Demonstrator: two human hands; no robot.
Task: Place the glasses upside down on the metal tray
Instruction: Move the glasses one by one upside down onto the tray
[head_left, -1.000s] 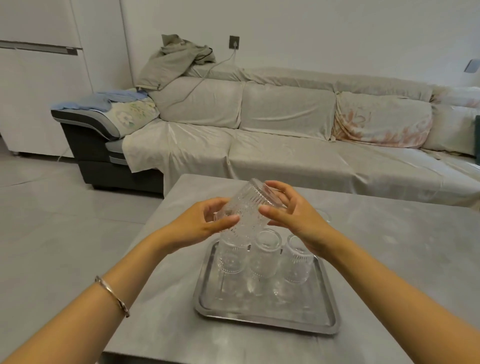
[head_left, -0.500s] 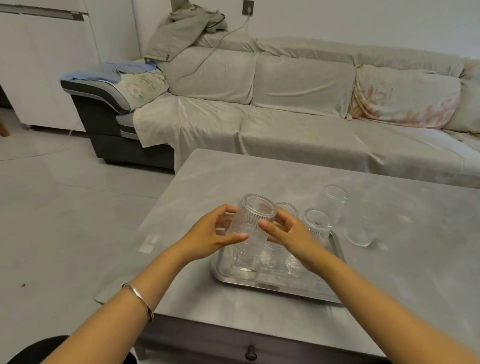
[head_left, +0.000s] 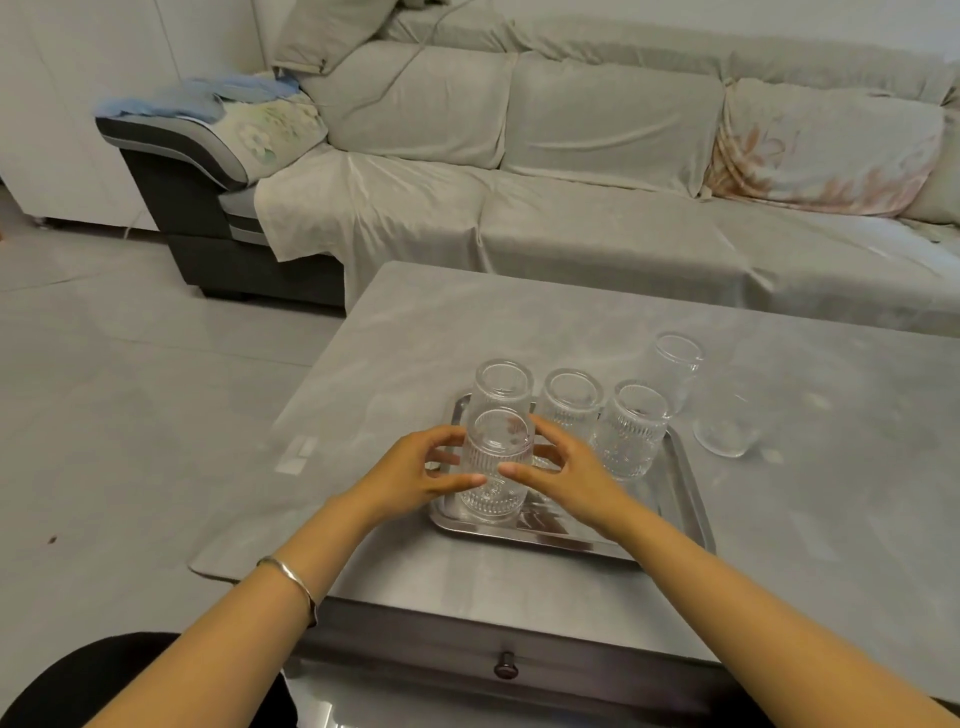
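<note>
The ribbed glass (head_left: 496, 462) has been lowered onto the metal tray (head_left: 688, 499), lower centre. It is gripped by both hands (head_left: 415, 475) (head_left: 566, 475). Release is best made once its rim sits flat.

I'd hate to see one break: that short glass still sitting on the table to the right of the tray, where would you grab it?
Grip the short glass around its side wall, coming from the right or above. It seems to stand mouth up, apart from the tray, with the tall glass close behind it. A hold around the wall also lets the wrist turn it over.
</note>
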